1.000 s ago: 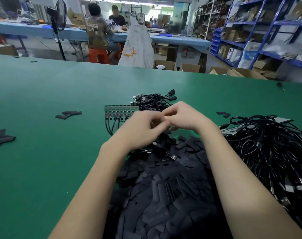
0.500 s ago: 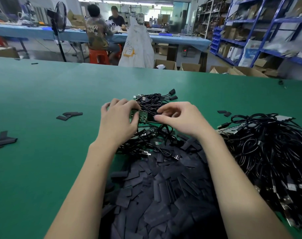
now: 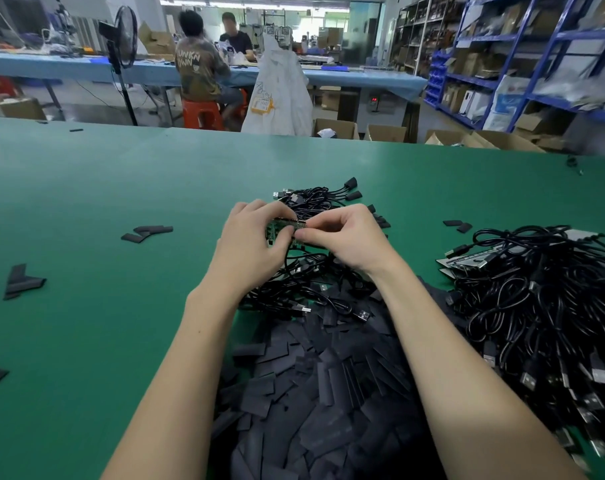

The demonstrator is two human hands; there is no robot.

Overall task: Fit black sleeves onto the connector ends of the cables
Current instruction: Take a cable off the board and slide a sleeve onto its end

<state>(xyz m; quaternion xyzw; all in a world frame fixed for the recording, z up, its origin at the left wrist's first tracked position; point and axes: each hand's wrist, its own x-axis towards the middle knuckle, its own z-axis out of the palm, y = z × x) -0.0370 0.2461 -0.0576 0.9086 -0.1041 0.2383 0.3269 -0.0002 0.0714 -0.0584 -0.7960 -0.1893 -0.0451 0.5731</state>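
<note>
Head view: the left hand (image 3: pixel 251 249) and right hand (image 3: pixel 346 237) meet above the green table (image 3: pixel 86 323), fingers curled round a small green board (image 3: pixel 283 230) on a cable end. A sleeve pile (image 3: pixel 322 393) lies below the wrists; cables (image 3: pixel 536 306) heap at right. A seated person's shirt (image 3: pixel 195 69) back seems to read "UNKN OWN".

Left hand (image 3: pixel 251 242) and right hand (image 3: pixel 346 237) pinch a green board (image 3: pixel 280 230) above the black sleeves (image 3: pixel 315 386).
</note>
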